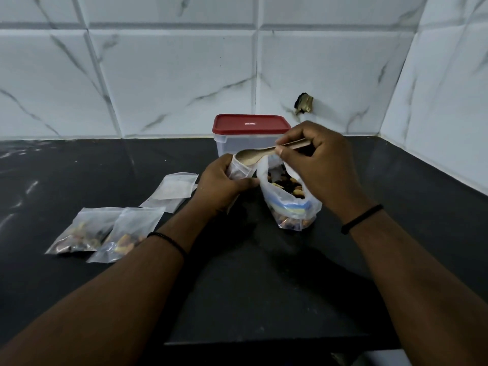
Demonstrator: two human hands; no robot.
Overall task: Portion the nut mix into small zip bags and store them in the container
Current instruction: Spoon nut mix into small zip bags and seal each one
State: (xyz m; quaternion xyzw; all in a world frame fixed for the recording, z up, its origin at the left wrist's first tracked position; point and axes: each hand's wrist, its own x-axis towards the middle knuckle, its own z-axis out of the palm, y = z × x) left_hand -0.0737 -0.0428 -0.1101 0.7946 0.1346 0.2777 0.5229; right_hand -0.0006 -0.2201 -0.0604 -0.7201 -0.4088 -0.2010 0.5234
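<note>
A: Which hand holds what at this moment?

B: The left hand point(224, 184) is curled round a small bag point(239, 169) and keeps its mouth facing up. The right hand point(315, 165) pinches the handle of a spoon point(249, 157). The long axis of the spoon runs almost level from right to left, and the bowl is directly over the mouth of the small bag.

A: And where is the nut mix?

B: It is in the big bag point(289, 202), which stands open on the counter point(250, 286), just beside the small bag and under the right hand. So the right hand is the nearer one to the nuts, and the small bag lies to its left.

A: Is something in the spoon?

B: The bowl looks empty to me, but I cannot tell for sure. I think one scoop was just tipped in, or the next scoop is coming.

A: How far is the task?

B: Two filled bags point(103, 233) lie at the left, near the left forearm, and some empty bags point(175, 190) lie behind them. The container point(250, 138) stands behind the hands, near the wall, and its red lid point(252, 124) is on. In my opinion storing is not yet begun.
</note>
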